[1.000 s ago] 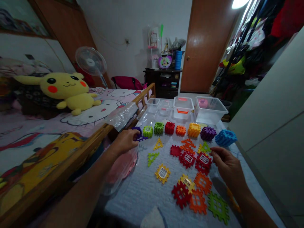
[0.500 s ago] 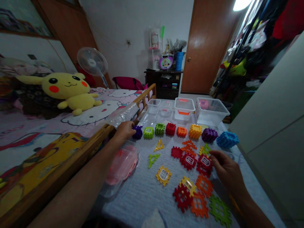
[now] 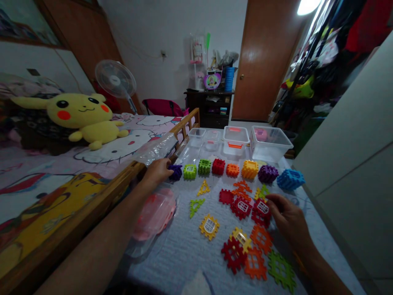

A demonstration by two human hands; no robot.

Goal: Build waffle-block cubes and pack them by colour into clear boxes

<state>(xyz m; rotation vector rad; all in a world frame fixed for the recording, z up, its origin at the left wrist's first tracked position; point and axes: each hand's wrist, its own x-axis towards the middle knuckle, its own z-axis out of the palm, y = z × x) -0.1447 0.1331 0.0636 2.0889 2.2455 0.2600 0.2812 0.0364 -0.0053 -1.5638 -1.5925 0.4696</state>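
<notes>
Purple pieces [image 3: 176, 173] now together, dark and notched

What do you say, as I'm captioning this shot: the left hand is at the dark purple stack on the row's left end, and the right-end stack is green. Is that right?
Not quite: the right-end stack is blue, not green, as the head view shows. The left hand is at the dark purple stack on the left end, as you say.
</notes>
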